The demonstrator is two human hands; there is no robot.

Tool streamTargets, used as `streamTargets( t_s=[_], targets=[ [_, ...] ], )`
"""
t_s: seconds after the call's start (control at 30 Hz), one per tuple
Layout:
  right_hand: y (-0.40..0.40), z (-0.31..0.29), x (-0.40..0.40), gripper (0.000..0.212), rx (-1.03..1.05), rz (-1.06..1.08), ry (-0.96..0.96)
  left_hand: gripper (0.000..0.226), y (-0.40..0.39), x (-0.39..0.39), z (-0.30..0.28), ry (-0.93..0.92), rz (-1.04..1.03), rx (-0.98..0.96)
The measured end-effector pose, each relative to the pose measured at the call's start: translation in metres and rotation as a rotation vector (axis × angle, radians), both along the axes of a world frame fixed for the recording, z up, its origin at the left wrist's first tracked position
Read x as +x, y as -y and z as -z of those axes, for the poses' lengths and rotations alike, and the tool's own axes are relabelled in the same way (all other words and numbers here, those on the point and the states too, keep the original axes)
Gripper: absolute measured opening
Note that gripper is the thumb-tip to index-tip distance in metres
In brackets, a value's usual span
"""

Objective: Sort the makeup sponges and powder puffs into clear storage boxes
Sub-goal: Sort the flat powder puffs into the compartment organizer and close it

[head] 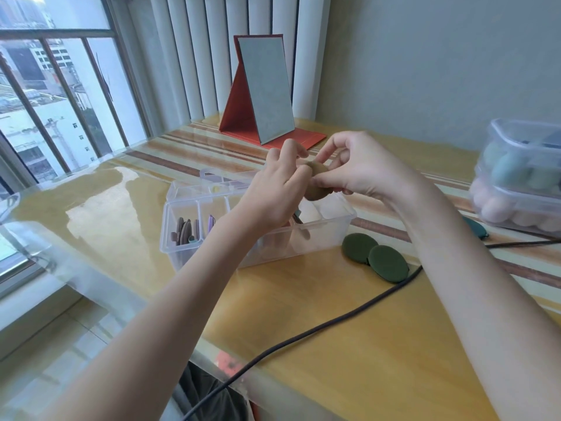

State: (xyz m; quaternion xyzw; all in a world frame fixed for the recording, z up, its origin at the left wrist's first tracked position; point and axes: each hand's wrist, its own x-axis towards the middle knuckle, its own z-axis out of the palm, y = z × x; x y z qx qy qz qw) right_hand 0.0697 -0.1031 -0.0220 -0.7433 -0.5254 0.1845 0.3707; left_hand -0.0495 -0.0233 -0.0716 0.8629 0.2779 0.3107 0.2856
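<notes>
We see the left hand (273, 196) and right hand (355, 165) both pinching an olive puff (315, 185), perhaps by its strap, above the clear divided box (212, 235); two green puffs (376, 258) lie on the desk (334, 344) nearby.

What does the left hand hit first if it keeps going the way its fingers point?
The left hand points up and away, already touching the olive puff it holds with the right hand. Beyond that, probably the mirror, though depth is unclear.
</notes>
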Motion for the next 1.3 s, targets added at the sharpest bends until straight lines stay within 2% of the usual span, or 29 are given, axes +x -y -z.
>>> streamTargets(
  t_s=[0.07, 0.17, 0.23, 0.37, 0.47, 0.6, 0.67, 0.77, 0.9, 1.0, 1.07, 1.1, 1.13, 1.23, 1.3],
  targets=[
    [0.001, 0.0, -0.01, 0.026, -0.034, -0.04, 0.068, 0.019, 0.001, -0.001, -0.001, 0.012, 0.01, 0.005],
    [0.001, 0.001, -0.022, 0.031, -0.076, 0.011, 0.266, 0.024, 0.003, -0.001, -0.003, 0.004, -0.009, -0.025],
    [0.002, 0.001, -0.025, 0.033, -0.123, 0.015, 0.323, 0.026, 0.003, -0.001, -0.002, 0.013, -0.026, -0.018],
    [-0.003, 0.011, -0.031, 0.02, -0.164, 0.066, 0.385, 0.026, 0.001, -0.002, -0.002, 0.037, -0.027, 0.005],
    [-0.008, 0.019, -0.034, 0.013, -0.097, 0.132, 0.386, 0.028, 0.001, -0.002, -0.003, 0.091, -0.038, 0.02],
    [-0.005, 0.015, -0.027, 0.03, -0.301, -0.033, 0.31, 0.03, 0.002, -0.006, -0.007, 0.19, -0.09, 0.11],
    [-0.002, 0.009, -0.021, 0.029, -0.298, -0.054, 0.281, 0.031, 0.002, -0.006, -0.01, 0.21, -0.096, 0.122],
    [-0.002, 0.006, -0.014, 0.025, -0.172, -0.015, 0.237, 0.031, 0.005, -0.007, -0.01, 0.177, -0.025, 0.061],
    [-0.001, 0.009, -0.018, 0.026, -0.316, -0.113, 0.236, 0.036, 0.005, -0.006, -0.008, 0.038, -0.04, 0.108],
    [0.004, 0.003, -0.006, 0.033, -0.142, -0.048, 0.106, 0.036, 0.006, -0.006, -0.009, 0.017, -0.023, 0.098],
    [0.014, -0.001, 0.01, 0.022, -0.107, 0.002, 0.091, 0.035, 0.01, -0.006, -0.011, -0.004, -0.011, 0.144],
    [0.022, -0.002, 0.018, 0.013, -0.175, 0.008, 0.097, 0.034, 0.012, -0.006, -0.012, -0.016, -0.01, 0.202],
    [0.03, -0.001, 0.024, 0.016, -0.298, -0.001, 0.093, 0.031, 0.014, -0.006, -0.012, -0.031, -0.01, 0.28],
    [0.05, 0.009, 0.035, 0.055, -0.673, -0.044, 0.061, 0.02, 0.022, -0.005, -0.013, -0.092, 0.025, 0.508],
    [0.056, 0.022, 0.036, 0.065, -0.691, -0.052, 0.068, 0.018, 0.031, -0.002, -0.013, -0.125, 0.067, 0.592]
  ],
)
